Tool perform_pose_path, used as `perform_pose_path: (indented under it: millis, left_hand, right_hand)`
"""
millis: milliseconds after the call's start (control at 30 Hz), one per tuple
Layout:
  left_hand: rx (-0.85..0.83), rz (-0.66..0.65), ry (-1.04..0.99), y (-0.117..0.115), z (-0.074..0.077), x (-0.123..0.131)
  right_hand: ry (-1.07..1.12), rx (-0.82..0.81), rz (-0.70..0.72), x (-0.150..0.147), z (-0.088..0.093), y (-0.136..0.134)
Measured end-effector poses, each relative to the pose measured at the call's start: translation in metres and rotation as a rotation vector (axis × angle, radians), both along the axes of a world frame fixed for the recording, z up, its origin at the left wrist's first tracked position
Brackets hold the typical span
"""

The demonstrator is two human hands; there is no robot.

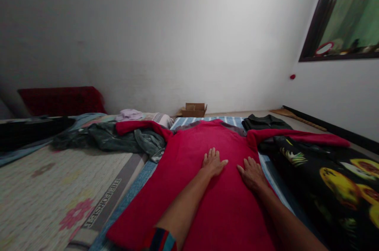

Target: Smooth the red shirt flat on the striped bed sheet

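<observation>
A red long-sleeved garment [189,187] lies spread flat in front of me on a blue striped sheet [139,184], sleeves stretched out to both sides. My left hand [213,162] rests palm down on its middle, fingers flat and together. Close beside it, my right hand [251,172] also lies flat on the red cloth, fingers extended. Neither hand holds anything.
Dark green clothing [118,138] is heaped at the left. A black fruit-print cloth [334,180] lies at the right, with a folded dark garment [263,122] behind it. A cardboard box [194,110] stands by the wall. A floral mattress [53,187] fills the left foreground.
</observation>
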State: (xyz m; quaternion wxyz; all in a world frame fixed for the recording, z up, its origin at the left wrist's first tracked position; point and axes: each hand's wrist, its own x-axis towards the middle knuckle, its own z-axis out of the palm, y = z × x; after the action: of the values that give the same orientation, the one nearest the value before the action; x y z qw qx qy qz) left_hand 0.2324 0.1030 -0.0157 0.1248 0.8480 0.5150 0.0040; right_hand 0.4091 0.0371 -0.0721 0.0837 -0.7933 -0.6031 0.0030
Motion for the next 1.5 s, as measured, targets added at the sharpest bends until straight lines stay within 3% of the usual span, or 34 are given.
perform_pose_path:
  millis: [100,233,367,633,800,1233,1500]
  left_hand:
    - [-0.026,-0.025,0.014,-0.022,0.003,-0.012]
    - [-0.055,-0.050,0.055,-0.048,-0.008,-0.028]
    - [0.021,-0.065,0.046,-0.055,-0.019,-0.032]
    - [0.004,-0.092,0.060,-0.069,-0.013,-0.031]
    - [0.029,-0.136,0.053,-0.085,-0.021,-0.035]
    - [0.120,-0.136,0.005,-0.084,-0.038,-0.038]
    - [0.106,-0.133,0.006,-0.086,-0.037,-0.038]
  right_hand:
    - [0.013,-0.004,-0.006,0.000,0.000,-0.001]
    - [0.027,-0.012,-0.019,0.000,0.001,-0.003]
    - [0.031,-0.019,-0.024,0.002,0.002,-0.003]
    - [0.026,-0.014,-0.021,0.004,0.005,-0.005]
    - [0.023,-0.004,-0.019,0.005,0.005,-0.006]
    - [0.020,0.003,-0.024,0.004,0.005,-0.006]
    - [0.011,0.015,-0.018,0.003,0.006,-0.007]
